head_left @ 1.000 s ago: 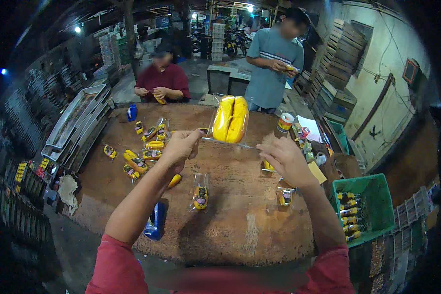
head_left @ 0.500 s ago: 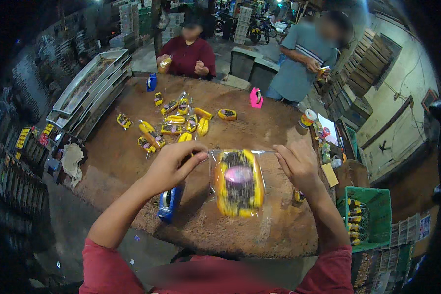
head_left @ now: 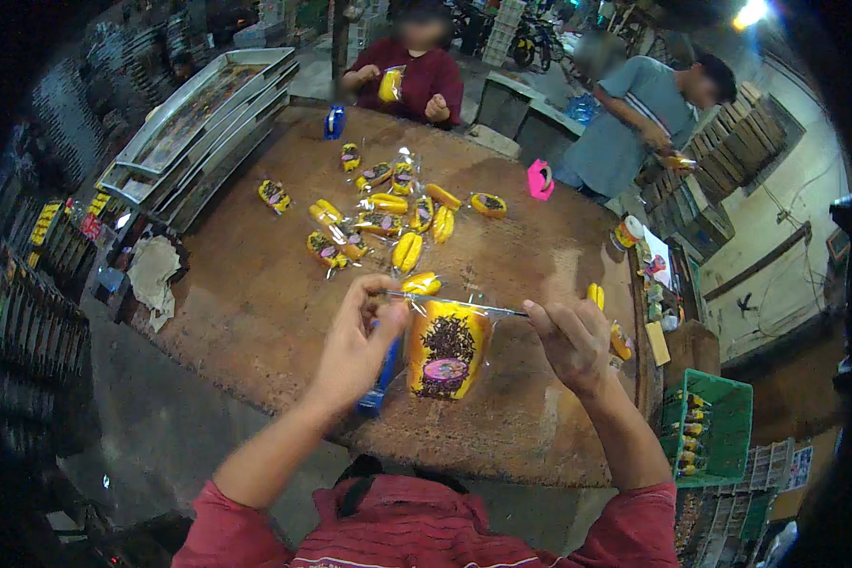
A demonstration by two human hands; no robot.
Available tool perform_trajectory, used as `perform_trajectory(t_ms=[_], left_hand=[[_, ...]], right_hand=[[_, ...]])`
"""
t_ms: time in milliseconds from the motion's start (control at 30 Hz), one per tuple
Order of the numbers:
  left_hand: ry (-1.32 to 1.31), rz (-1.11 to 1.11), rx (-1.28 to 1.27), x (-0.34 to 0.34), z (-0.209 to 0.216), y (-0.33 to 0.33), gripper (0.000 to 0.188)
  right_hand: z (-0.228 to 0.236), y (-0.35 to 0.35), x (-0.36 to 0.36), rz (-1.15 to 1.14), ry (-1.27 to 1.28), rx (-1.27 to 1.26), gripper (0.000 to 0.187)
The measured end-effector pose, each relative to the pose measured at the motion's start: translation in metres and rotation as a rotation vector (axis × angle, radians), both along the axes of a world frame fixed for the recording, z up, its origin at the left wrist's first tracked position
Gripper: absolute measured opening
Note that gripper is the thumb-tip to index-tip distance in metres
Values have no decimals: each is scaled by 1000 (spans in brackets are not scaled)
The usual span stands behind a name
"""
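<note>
A yellow bread roll with dark sprinkles, inside a see-through plastic bag (head_left: 450,346) with a pink oval label, hangs over the near part of the table. My left hand (head_left: 355,336) pinches the left end of the bag's top edge, and my right hand (head_left: 573,343) pinches the right end. Between them this edge is pulled straight into a narrow strip. A blue tape dispenser (head_left: 374,393) stands beside my left hand, partly hidden by it. Just beyond the bag lies another yellow roll (head_left: 420,283).
Several bagged rolls (head_left: 379,223) lie mid-table. A pink tape dispenser (head_left: 540,180) and another blue one (head_left: 334,122) stand along the far edge. Two people work across the table, each holding a bagged roll. At right is a green crate (head_left: 719,426); stacked trays (head_left: 194,123) stand left.
The bag's top has gone from an open film to a tight narrow strip, and its roll hangs a little lower and smaller in view. The whole view has shifted.
</note>
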State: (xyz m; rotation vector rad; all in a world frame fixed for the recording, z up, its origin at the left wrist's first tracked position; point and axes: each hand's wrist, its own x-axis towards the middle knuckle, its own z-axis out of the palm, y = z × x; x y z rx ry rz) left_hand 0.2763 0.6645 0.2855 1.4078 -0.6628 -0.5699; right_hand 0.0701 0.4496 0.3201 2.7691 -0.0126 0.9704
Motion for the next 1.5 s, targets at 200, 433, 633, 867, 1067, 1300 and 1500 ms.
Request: perform_trajectory(t_ms=[200,433,633,867,1067,1300,1500], left_hand=[[376,-253,-49,-34,-27,44,58],[335,-104,-58,-27,-78,72,61],[-462,-194,144,-6,-108,131,27],[-383,-536,522,23,-110,165,19],[-465,-451,474,15,-125,189,23],[61,-80,877,-15,-111,252,23],[69,57,810,-13,-106,290,26]], right_hand=[[3,28,15,154,149,-140,21],[-37,67,29,-133,737,997,32],[-102,89,11,40,703,855,30],[-144,119,13,73,657,824,23],[-185,122,12,60,643,1254,29],[-306,157,50,-346,266,1788,45],[-333,190,90,-515,163,1983,37]])
